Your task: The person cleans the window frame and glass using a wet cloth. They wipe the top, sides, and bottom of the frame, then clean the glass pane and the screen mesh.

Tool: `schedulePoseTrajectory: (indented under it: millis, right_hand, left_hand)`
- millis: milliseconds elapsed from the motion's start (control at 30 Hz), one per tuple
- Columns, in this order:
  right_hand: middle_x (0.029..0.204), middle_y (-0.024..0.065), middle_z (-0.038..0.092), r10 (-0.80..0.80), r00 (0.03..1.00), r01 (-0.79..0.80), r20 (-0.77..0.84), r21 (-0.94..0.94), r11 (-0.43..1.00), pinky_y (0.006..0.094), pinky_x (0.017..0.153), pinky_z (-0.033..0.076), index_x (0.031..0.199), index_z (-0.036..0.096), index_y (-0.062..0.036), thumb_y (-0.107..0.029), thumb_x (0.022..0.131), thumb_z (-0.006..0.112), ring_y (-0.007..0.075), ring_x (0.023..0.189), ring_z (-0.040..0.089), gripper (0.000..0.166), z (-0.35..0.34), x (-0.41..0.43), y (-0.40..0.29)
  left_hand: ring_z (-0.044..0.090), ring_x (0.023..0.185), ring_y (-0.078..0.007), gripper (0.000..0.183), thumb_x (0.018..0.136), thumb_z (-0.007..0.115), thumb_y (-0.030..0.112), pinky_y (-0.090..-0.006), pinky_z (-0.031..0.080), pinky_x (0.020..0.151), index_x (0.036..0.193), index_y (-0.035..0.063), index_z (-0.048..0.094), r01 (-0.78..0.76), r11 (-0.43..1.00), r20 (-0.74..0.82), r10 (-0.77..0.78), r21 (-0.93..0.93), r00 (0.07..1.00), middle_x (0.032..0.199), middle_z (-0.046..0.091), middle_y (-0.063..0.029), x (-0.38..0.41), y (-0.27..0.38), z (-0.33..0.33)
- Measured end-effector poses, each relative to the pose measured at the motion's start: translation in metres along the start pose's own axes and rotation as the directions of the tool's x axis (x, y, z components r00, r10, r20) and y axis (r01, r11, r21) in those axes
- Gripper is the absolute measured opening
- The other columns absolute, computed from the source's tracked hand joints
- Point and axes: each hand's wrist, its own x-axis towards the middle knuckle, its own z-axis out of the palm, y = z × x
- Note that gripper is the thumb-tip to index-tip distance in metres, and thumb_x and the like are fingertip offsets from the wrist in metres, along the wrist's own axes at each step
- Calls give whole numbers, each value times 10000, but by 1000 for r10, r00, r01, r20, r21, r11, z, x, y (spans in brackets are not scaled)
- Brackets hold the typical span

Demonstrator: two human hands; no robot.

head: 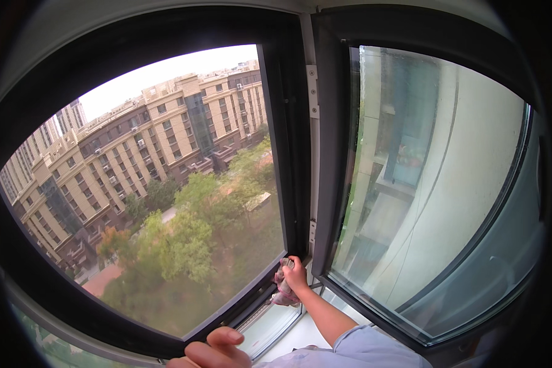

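My right hand [296, 274] grips a crumpled grey cloth with pink edging [286, 294]. It holds the cloth at the lower right corner of a dark window frame [298, 184], against the bottom rail. My left hand [218, 349] is at the bottom edge of the view, close to the frame's lower rail. Its fingers are partly curled, and the rest of it is cut off, so whether it grips anything is hidden. To the right, a dark-framed window sash [331, 184] stands swung open on its hinge side.
Metal hinges [313, 92] join the sash to the frame. A lower glass pane [271, 326] lies below the rail, beside a white surface [310, 333]. Outside are an apartment building [165, 124] and trees [188, 244], seen from high up.
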Motion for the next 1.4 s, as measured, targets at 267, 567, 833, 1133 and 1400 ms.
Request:
schedulePoseTrajectory:
  millis: [267,567,833,1133,1400]
  right_hand:
    - [1027,196,680,-46,999,47,-25,37,998,391,883,505,1130,598,-38,-185,755,588,340,992,657,403,-1,2,6]
    - [1072,221,636,-110,993,111,-52,27,993,468,833,501,1204,471,-75,-136,810,570,427,966,628,410,-20,-15,-26]
    - [1104,226,585,-525,841,526,130,-424,737,474,948,419,1203,447,-41,-108,828,599,414,1052,550,410,-13,-10,-13]
    - [930,213,639,-490,784,621,382,-507,598,464,872,467,1016,508,-24,-98,777,592,387,939,610,264,-14,-34,-19]
    - [818,146,672,-501,624,752,600,-286,595,461,757,509,1007,600,-89,-101,790,593,366,883,642,218,-21,-49,-39]
  left_hand:
    - [515,1062,-165,382,903,585,541,-463,293,1099,879,160,612,50,964,118,-19,-263,993,986,517,43,14,1,0]
    - [522,968,-224,392,1003,483,314,-390,392,954,1135,-29,619,15,957,166,-65,290,984,1085,515,-101,-25,-65,-47]
    - [500,1032,-265,291,945,523,185,-374,371,944,1170,66,663,368,561,6,-553,742,833,1132,513,-136,-117,-121,-131]
    - [552,1027,-237,233,842,656,189,-387,362,885,1057,105,692,130,216,18,-572,968,820,1050,612,-76,-221,-159,-210]
    - [587,895,-212,163,807,686,191,-376,392,803,949,111,686,-24,85,64,-512,996,857,961,624,-32,-243,-169,-222]
